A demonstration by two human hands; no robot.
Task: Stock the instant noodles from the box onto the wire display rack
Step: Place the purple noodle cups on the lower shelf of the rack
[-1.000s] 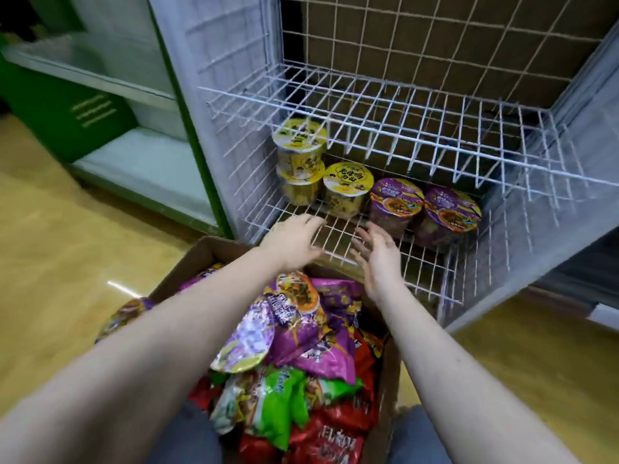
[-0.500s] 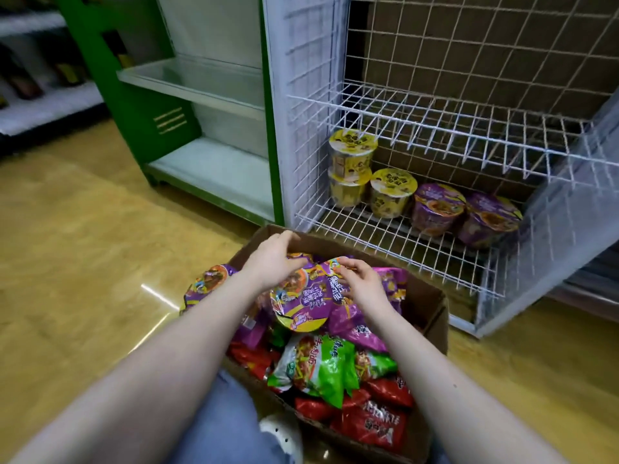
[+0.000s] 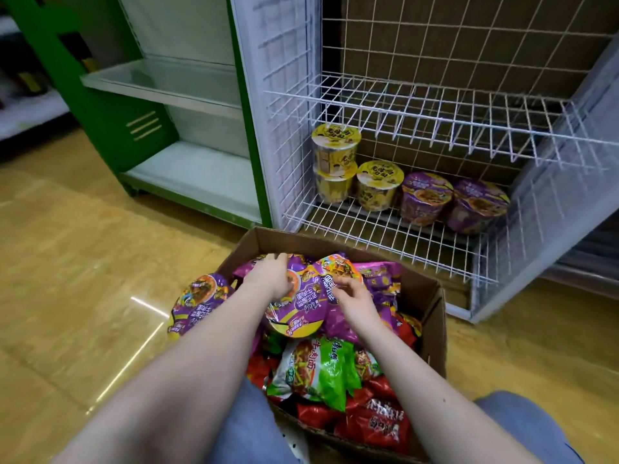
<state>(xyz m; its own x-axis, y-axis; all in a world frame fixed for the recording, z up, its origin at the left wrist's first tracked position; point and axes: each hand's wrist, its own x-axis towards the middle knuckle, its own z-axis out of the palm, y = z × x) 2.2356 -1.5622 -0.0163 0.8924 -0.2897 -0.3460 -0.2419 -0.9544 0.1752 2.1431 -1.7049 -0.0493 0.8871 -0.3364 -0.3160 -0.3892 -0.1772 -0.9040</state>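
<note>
Bare forearms, blue jeans

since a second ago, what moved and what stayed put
Both hands came back from the lower shelf's front edge, down into the box. The left hand and right hand now lie on a purple noodle bowl; a firm grip is unclear. The five cups on the rack stayed put.
</note>
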